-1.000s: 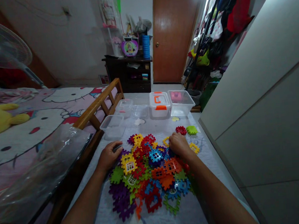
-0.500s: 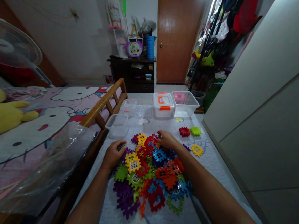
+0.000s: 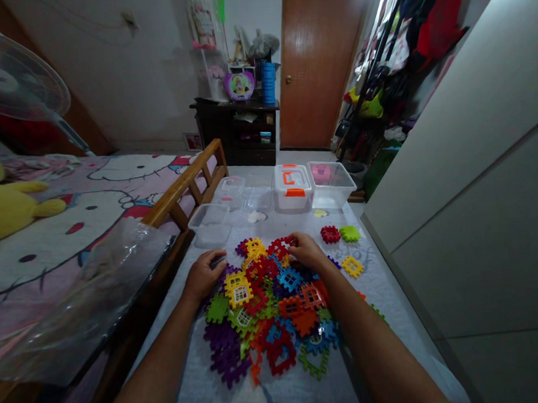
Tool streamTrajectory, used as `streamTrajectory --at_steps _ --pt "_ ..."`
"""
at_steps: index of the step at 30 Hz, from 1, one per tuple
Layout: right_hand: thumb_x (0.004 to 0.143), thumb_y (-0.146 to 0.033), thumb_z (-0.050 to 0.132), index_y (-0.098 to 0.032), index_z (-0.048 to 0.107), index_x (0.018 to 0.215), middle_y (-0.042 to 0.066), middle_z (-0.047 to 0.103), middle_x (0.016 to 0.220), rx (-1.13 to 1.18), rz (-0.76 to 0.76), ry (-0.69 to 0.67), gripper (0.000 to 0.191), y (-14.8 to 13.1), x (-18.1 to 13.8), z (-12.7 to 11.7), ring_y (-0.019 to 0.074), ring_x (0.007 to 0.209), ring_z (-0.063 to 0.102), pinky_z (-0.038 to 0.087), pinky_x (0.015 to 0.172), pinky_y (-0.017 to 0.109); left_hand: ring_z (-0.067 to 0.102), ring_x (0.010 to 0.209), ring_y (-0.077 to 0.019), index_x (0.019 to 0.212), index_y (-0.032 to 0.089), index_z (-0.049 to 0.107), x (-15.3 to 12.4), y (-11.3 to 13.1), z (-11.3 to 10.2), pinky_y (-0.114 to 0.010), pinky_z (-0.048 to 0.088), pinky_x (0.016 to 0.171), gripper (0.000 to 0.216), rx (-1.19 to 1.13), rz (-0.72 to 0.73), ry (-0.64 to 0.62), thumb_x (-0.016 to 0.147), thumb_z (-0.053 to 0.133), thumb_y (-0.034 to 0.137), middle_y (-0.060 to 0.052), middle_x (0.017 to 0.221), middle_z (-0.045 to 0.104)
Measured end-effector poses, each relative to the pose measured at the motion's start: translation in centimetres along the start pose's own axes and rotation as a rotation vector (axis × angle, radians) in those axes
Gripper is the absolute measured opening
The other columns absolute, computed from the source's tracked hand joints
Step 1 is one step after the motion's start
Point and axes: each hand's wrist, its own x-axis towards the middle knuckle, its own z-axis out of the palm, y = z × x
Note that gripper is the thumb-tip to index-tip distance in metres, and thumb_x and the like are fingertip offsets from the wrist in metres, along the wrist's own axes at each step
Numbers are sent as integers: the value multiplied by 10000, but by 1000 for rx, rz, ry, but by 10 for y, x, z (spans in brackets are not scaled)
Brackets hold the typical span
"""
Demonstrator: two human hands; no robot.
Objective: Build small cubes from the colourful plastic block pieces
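A heap of colourful plastic interlocking tiles lies on a grey cloth-covered table. My left hand rests curled at the heap's left edge, touching purple tiles; a dark thing shows at its fingertips that I cannot make out. My right hand is at the heap's far side, fingers pinched on a red tile. A red tile, a green tile and a yellow tile lie apart at the right.
Clear plastic boxes and a white box with an orange latch stand at the table's far end. A bed with a wooden rail runs along the left, a plastic sheet on it. White cabinet at right.
My right hand has moved left from the heap's right side to its far edge and closed on a red tile. The left hand has stayed where it was.
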Motion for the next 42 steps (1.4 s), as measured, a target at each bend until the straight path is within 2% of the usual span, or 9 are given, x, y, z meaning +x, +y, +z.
streamTrajectory --at_steps 4,8,12,16,22,27,32,38,42 --pt "745 -94 538 -175 645 821 -32 538 675 -49 -43 143 153 10 -17 -19 138 650 492 347 603 238 666 1065 -277 1029 197 719 0 1 -1 -416 487 1018 442 6 2 4 779 569 529 -90 1109 729" --pt "799 -88 530 -163 671 897 65 603 897 -303 -66 285 187 18 -36 -27 185 842 550 407 752 270 670 1053 -274 1013 196 722 0 3 -1 -413 488 1019 443 10 0 12 769 566 531 -90 1097 733" --pt "833 -82 526 -164 706 1034 120 630 1054 -437 -83 163 282 20 -51 -30 218 1003 570 418 881 288 669 1050 -267 1016 205 719 0 4 -1 -402 492 1014 425 13 5 11 774 569 520 -83 1105 735" --pt "834 -81 529 -169 716 1087 100 687 1089 -322 -65 -18 327 24 -59 -38 205 1022 606 429 916 279 668 1054 -270 1017 200 719 -1 4 -2 -408 490 1017 430 7 13 4 782 566 525 -91 1107 734" --pt "851 -109 555 -131 688 1162 121 675 1207 -278 -43 78 340 32 -55 -40 216 1137 585 402 1027 318 666 1061 -270 1027 202 720 0 3 -2 -409 493 1016 445 8 -1 5 772 578 538 -89 1120 733" --pt "858 -178 609 -141 629 1278 125 649 1259 -245 -94 12 422 30 -52 -26 233 1180 559 387 1051 346 669 1057 -271 1023 196 720 0 2 -1 -410 494 1013 446 3 -2 15 773 566 531 -91 1106 732" --pt "828 -192 655 -163 644 1247 107 642 1179 -276 -88 8 420 32 -55 -24 221 1116 563 410 994 324 670 1059 -274 1034 182 717 0 1 -1 -415 497 1009 463 6 4 7 774 567 534 -102 1108 728" --pt "859 -241 610 -155 703 1135 163 621 1184 -466 33 168 303 24 -51 -27 286 1125 540 402 993 385 668 1060 -273 1024 195 715 0 2 -1 -417 491 1016 436 9 10 5 777 572 524 -95 1113 730" --pt "871 -210 580 -164 713 1134 136 654 1216 -416 -32 86 298 4 -33 -19 256 1145 562 391 1019 349 673 1043 -270 1008 202 716 0 4 -1 -413 497 1008 430 7 13 19 770 572 529 -88 1094 736"
